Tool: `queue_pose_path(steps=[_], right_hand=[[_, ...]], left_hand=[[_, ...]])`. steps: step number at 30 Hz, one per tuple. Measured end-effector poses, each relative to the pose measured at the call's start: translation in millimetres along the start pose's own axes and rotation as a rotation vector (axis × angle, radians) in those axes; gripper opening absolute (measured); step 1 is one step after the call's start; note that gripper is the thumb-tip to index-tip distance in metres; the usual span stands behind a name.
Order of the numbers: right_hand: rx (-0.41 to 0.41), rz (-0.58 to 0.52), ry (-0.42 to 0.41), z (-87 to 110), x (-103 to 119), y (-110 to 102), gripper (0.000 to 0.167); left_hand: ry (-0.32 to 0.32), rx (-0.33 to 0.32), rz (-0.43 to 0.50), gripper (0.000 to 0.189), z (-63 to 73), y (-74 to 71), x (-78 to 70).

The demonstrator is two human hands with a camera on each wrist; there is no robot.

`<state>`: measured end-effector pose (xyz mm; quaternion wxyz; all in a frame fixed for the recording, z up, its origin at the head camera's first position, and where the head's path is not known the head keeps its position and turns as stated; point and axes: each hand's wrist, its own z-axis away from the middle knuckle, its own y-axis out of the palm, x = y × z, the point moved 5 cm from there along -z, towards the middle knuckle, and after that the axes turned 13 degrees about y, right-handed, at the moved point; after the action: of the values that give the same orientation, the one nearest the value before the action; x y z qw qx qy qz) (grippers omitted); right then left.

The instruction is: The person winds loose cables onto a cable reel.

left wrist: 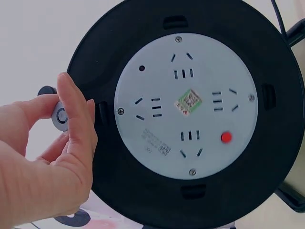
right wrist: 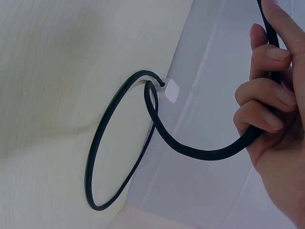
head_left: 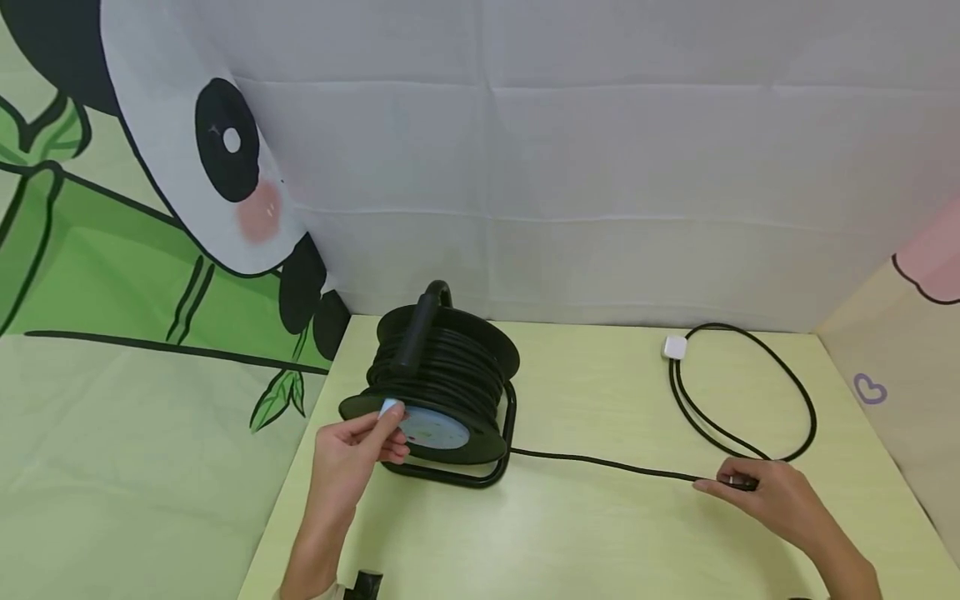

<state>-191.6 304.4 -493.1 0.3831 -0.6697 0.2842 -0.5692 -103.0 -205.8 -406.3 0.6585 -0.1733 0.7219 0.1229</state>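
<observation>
A black cable reel (head_left: pixel 442 358) stands on the left part of the table, its drum wound with black cable. On its flange, my left hand (head_left: pixel 347 458) pinches the small round winding knob (left wrist: pixel 61 117) between thumb and fingers. Beside that hand, the left wrist view shows the reel's pale socket panel (left wrist: pixel 157 71) with a red button (left wrist: pixel 226 137). Out to the right, my right hand (head_left: pixel 783 504) grips the black cable (head_left: pixel 600 460), which runs from the reel through its curled fingers. Past the hand, the cable loops back to a white plug (right wrist: pixel 170 90).
The pale table (head_left: pixel 592 533) ends at a white cloth backdrop (head_left: pixel 600 167) behind and printed cloth on both sides. The loose cable loop (head_left: pixel 798 387) lies at the back right. The reel's tubular stand (head_left: pixel 457 481) reaches out in front of it.
</observation>
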Motion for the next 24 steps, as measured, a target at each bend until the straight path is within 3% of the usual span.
queue_pose_path(steps=[8, 24], right_hand=[[-0.014, -0.029, -0.092, -3.4, 11, 7, 0.036], [-0.007, -0.140, -0.226, -26.4, 23, 19, 0.031]], left_hand=[[0.048, 0.076, 0.006, 0.029, 1.8, 16.8, 0.8], [0.027, 0.163, 0.057, 0.025, 13.1, 61.4, 14.5]])
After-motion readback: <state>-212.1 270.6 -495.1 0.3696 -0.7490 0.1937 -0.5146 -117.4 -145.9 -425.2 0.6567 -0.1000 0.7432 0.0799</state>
